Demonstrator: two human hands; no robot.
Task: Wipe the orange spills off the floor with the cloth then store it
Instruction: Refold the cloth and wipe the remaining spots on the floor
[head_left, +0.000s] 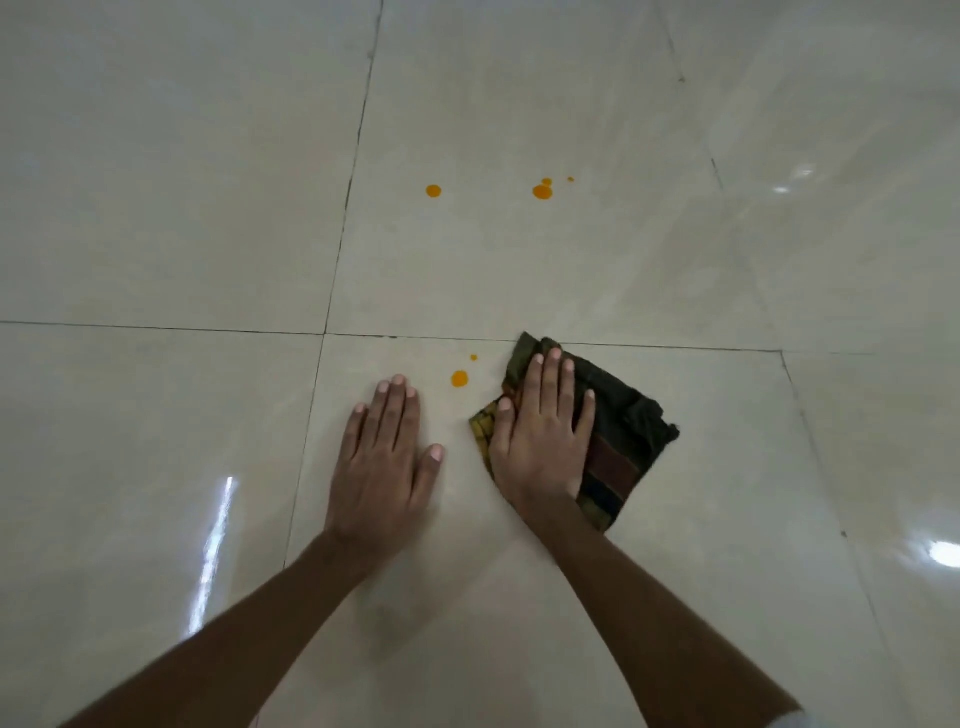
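Cloth — dark, folded, striped at its near edge — is lying on the pale tiled floor under my right hand, which is pressing it flat with fingers spread, not clenching; my palm is hiding its left half. My left hand is resting open on bare tile, holding nothing. Orange spills: two drops are sitting between my hands, just beside the cloth; four more are lying farther off — all unwiped.
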